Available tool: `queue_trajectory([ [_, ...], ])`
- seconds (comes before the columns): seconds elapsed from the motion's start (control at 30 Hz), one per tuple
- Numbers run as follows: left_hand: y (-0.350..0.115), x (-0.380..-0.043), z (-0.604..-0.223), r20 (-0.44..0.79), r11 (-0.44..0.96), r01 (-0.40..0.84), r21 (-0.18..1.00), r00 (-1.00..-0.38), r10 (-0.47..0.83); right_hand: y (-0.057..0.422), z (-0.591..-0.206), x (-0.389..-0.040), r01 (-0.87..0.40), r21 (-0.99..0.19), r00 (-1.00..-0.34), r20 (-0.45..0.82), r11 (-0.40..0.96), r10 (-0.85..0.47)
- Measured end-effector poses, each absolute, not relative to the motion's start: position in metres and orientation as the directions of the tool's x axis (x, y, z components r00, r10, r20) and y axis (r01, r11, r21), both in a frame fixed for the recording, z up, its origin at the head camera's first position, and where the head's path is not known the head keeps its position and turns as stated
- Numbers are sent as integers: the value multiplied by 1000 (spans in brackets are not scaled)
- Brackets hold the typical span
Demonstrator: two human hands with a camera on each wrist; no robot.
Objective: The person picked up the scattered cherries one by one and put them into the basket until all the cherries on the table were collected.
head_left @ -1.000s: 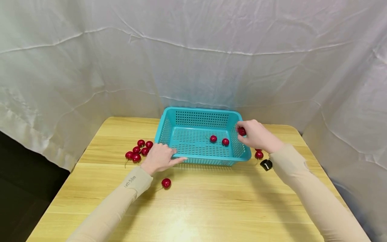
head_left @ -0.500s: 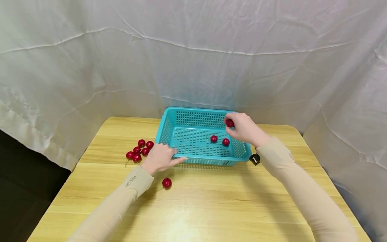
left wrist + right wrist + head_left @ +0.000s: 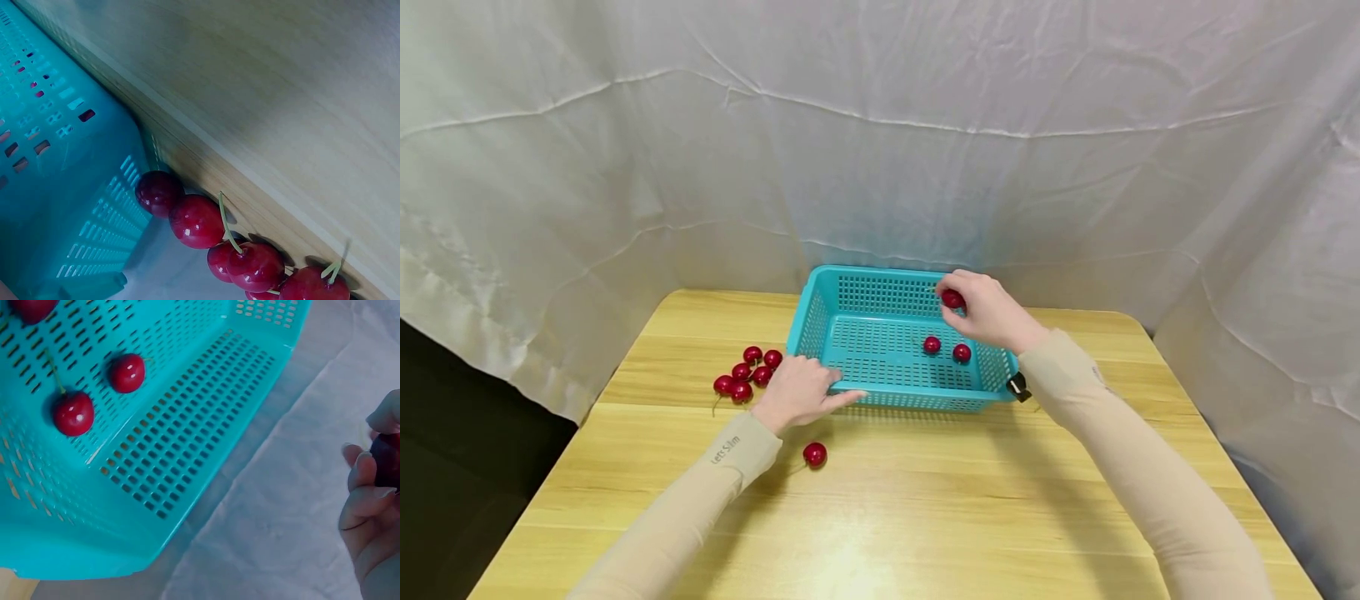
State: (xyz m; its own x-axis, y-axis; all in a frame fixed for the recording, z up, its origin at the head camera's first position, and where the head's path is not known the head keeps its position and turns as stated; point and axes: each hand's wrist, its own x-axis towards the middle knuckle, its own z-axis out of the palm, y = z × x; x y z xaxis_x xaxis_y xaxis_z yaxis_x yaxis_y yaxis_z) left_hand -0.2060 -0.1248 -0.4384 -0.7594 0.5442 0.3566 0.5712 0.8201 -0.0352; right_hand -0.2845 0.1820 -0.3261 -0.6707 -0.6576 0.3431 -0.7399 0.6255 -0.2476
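Observation:
A turquoise mesh basket (image 3: 887, 392) stands at the back of the table. My left hand (image 3: 801, 392) grips its near-left rim, thumb lying along the front edge. Over the basket's back-right part, my right hand (image 3: 988, 312) pinches a red cherry (image 3: 953, 298) with a pale stem. In the right wrist view the fingers (image 3: 362, 472) curl round that dark cherry (image 3: 386, 459). Two cherries, one left (image 3: 932, 344) and one right (image 3: 962, 353), lie on the basket floor; the right wrist view also shows part of a third cherry (image 3: 31, 307).
Several cherries (image 3: 741, 372) cluster on the table (image 3: 925, 508) left of the basket. One single cherry (image 3: 815, 455) lies in front of my left hand. A small black device (image 3: 1018, 387) hangs at my right wrist. A pale curtain (image 3: 887, 167) surrounds the table's back and sides.
My right hand has carried its cherry leftward and farther back, from the basket's right rim to above its inside. The left hand stays on the rim. My right arm now covers the cherries right of the basket.

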Motion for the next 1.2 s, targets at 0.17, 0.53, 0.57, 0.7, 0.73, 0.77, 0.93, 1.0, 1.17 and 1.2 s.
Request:
queue_trajectory([
  [0.17, -125, -206, -439, 362, 821, 570, -35, -759, 542, 180, -331, -292, -775, -172, -624, 358, 608, -694],
  [0.53, -125, -207, -441, 374, 818, 574, -37, -752, 544, 174, -339, -301, -775, -76, -626, 229, 627, -746],
  [0.57, -125, -207, -441, 375, 818, 574, -38, -750, 544, 174, -340, -301, -773, -70, -629, 210, 630, -748],
  [0.7, -125, -207, -441, 378, 814, 580, -34, -747, 547, 173, -346, -304, -762, -48, -646, 137, 646, -751],
  [0.73, -125, -207, -441, 377, 813, 581, -30, -747, 548, 173, -347, -304, -757, -47, -652, 120, 651, -749],
  [0.77, -125, -207, -441, 376, 812, 583, -28, -747, 549, 173, -348, -305, -753, -46, -657, 103, 656, -747],
  [0.93, -126, -206, -440, 362, 812, 583, -28, -751, 552, 173, -350, -304, -740, -58, -672, 37, 670, -740],
  [1.0, -126, -206, -440, 363, 812, 583, -31, -750, 553, 173, -351, -304, -738, -57, -675, 26, 673, -737],
  [1.17, -125, -206, -439, 374, 810, 586, -32, -745, 553, 172, -351, -303, -731, -60, -681, 13, 680, -732],
  [1.2, -125, -206, -439, 373, 810, 585, -32, -745, 553, 172, -351, -303, -731, -62, -681, 10, 679, -732],
])
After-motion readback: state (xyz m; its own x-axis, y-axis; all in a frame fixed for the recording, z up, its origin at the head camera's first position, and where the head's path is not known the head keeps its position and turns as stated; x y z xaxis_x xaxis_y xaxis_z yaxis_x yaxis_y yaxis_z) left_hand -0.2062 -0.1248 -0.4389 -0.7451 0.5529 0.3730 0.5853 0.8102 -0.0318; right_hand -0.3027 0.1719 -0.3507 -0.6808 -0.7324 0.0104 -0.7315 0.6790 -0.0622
